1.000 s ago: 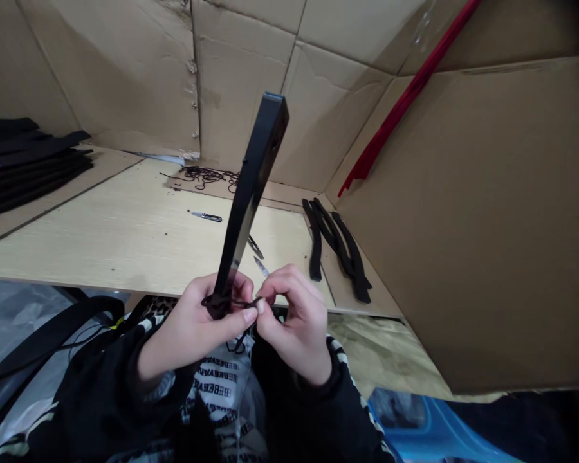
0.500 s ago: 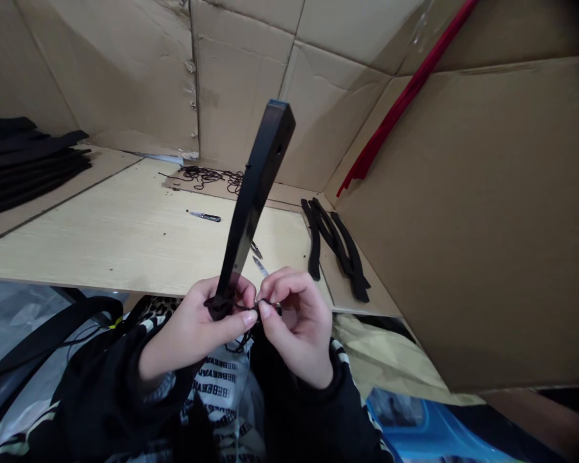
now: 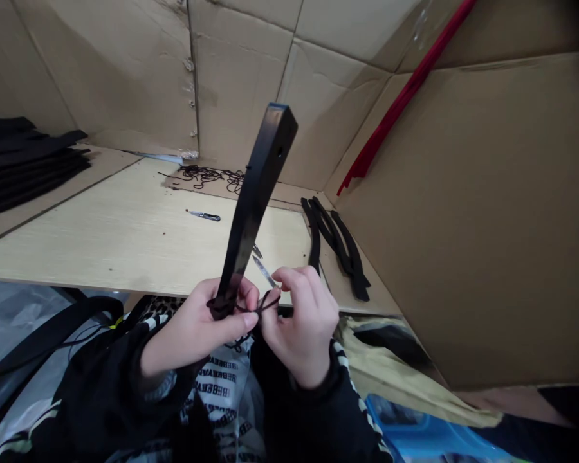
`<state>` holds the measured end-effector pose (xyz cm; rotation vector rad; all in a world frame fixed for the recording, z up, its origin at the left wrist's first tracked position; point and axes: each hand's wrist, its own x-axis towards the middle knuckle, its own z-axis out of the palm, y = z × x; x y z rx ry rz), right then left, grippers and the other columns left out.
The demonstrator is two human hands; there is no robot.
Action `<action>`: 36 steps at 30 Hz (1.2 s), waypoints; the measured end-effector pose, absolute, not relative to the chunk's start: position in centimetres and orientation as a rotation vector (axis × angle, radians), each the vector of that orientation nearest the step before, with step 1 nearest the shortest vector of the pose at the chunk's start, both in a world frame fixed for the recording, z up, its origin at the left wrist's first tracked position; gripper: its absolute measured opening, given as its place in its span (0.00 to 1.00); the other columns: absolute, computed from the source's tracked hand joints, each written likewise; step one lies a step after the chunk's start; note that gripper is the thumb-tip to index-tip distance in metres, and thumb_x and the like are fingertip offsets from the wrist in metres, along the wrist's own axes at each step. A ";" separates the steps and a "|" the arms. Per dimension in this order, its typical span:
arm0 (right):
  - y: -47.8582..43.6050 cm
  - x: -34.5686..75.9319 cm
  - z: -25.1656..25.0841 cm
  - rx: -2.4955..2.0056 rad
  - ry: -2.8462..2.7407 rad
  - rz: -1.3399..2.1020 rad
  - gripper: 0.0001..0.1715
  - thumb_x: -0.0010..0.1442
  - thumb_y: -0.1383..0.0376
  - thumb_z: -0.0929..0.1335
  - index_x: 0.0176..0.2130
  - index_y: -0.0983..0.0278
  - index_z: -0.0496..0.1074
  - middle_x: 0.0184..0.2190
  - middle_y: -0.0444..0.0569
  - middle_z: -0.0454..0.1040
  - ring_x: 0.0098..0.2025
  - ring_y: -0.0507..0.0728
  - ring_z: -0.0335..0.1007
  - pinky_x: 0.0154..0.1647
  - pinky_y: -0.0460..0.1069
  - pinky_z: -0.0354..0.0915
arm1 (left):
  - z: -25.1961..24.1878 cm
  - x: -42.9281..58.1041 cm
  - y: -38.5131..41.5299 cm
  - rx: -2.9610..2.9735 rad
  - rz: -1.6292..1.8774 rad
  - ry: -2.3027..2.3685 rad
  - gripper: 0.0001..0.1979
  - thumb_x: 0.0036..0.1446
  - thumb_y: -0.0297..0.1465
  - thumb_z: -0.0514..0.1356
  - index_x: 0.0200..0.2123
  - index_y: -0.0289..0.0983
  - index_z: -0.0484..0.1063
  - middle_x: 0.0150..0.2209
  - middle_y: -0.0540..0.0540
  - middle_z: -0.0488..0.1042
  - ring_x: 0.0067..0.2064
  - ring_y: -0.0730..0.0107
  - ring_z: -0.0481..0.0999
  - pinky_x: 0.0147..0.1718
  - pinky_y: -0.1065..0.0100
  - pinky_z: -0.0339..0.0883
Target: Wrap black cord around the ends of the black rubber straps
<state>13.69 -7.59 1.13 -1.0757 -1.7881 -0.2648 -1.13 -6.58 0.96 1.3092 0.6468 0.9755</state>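
Note:
A long black bar (image 3: 258, 196) with a small hole near its upper end stands tilted upright over the table edge. My left hand (image 3: 193, 328) is closed around its lower end, where dark cord (image 3: 217, 307) is wound about it. From there the cord runs past my left thumb and forefinger to my right hand (image 3: 302, 325). The right thumb and bent fingers are closed on the cord (image 3: 270, 301), which makes a small loop. Just behind the right fingers a pointed metal blade (image 3: 264, 270) shows. What it belongs to is partly hidden.
Thread snips (image 3: 205, 216) lie on the pale tabletop (image 3: 101, 238). Behind are tangled cords (image 3: 205, 175). Black strips lie at right (image 3: 342, 251), and a stack of them (image 3: 29, 161) at left. Cardboard walls (image 3: 502, 212) enclose the table; a red strip (image 3: 400, 109) hangs at right.
My right hand has shifted slightly right and turned, drawing the cord into a visible loop. More of the blade behind it shows. The left hand and bar have hardly moved.

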 end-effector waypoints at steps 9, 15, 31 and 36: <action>-6.9 14.8 1.7 -0.746 -1.515 1.195 0.07 0.51 0.74 0.61 0.26 0.65 0.66 0.27 0.46 0.65 0.31 0.51 0.62 0.31 0.46 0.60 | 0.3 -1.8 -6.2 1.316 1.018 0.673 0.09 0.50 0.34 0.63 0.29 0.37 0.65 0.19 0.57 0.58 0.17 0.83 0.52 0.16 0.76 0.46; -6.3 15.2 1.5 -0.446 -1.222 1.670 0.02 0.47 0.70 0.66 0.25 0.67 0.68 0.28 0.47 0.66 0.29 0.51 0.63 0.31 0.47 0.60 | 0.1 -1.8 -6.4 1.332 1.021 0.679 0.09 0.51 0.35 0.63 0.29 0.37 0.66 0.20 0.56 0.59 0.18 0.82 0.54 0.15 0.77 0.45; -7.2 15.2 1.4 -0.797 -1.479 1.258 0.11 0.51 0.67 0.72 0.38 0.62 0.75 0.35 0.47 0.77 0.35 0.51 0.75 0.38 0.46 0.73 | 0.3 -1.9 -5.8 1.303 1.147 0.823 0.09 0.50 0.35 0.64 0.29 0.36 0.68 0.18 0.56 0.58 0.18 0.82 0.53 0.15 0.77 0.45; -7.5 15.0 1.3 -0.839 -1.439 1.063 0.10 0.49 0.70 0.73 0.35 0.61 0.76 0.31 0.45 0.78 0.30 0.50 0.75 0.32 0.43 0.73 | 0.8 -2.0 -6.1 1.332 1.162 0.839 0.09 0.51 0.34 0.64 0.26 0.36 0.68 0.16 0.57 0.58 0.17 0.82 0.54 0.16 0.77 0.48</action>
